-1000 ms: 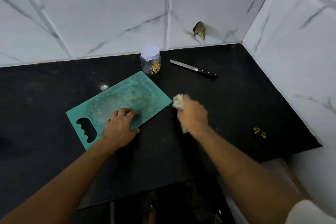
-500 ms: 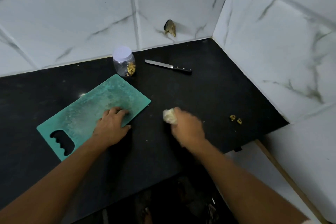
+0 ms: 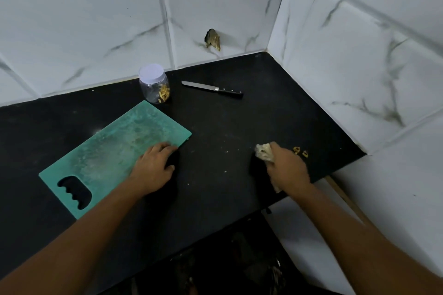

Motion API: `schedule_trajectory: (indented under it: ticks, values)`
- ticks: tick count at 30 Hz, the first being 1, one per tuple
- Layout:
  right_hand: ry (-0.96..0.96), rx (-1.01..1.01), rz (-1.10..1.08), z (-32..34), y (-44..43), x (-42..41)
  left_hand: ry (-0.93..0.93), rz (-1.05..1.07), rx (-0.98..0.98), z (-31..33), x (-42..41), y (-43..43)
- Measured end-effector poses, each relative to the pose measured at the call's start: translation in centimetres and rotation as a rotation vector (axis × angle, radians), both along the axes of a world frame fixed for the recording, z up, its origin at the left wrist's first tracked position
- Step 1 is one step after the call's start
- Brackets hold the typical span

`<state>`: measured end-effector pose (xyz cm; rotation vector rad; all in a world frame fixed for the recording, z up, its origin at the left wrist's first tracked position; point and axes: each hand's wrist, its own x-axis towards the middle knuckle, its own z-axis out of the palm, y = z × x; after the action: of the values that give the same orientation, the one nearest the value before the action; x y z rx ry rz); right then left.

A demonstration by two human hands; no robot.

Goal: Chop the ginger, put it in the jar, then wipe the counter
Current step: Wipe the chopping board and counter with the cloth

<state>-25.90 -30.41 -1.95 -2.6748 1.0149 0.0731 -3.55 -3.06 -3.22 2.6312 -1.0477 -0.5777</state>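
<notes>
Two ginger scraps (image 3: 300, 151) are noted loose on the black tabletop (image 3: 215, 122), right of centre, just beside the right hand (image 3: 287, 167), whose grip is closed round a crumpled cloth (image 3: 263, 152). Wiping is judged the step in hand; a sweep over those scraps is called for next. The left hand (image 3: 153, 167) is laid flat on the green cutting board (image 3: 107, 151), grip slack, nothing held. In the lidded jar (image 3: 154, 84), upper centre-left near the knife (image 3: 212, 88), chopped ginger (image 3: 165, 93) is held.

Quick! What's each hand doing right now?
Left hand: open, fingers resting on the green cutting board.
Right hand: closed around a crumpled cloth.
</notes>
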Motion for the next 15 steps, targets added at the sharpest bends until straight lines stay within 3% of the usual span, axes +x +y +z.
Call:
schedule_trajectory:
  ticks: [4, 6, 12, 15]
  values:
    - [0.042, 0.101, 0.360, -0.7, 9.8, -0.2, 0.044, 0.064, -0.083, 0.3, -0.2, -0.1]
    - [0.056, 0.094, 0.447, -1.3, 10.5, -0.4, 0.080, 0.089, -0.125, 0.7, -0.2, 0.0]
    - [0.029, -0.019, 0.038, -0.7, -0.9, 1.3, 0.145, 0.133, -0.153, 1.4, 0.0, 1.2]
    - [-0.052, -0.004, 0.109, 0.0, 1.9, 4.1, 0.152, 0.146, -0.165, 1.4, -0.4, 1.2]
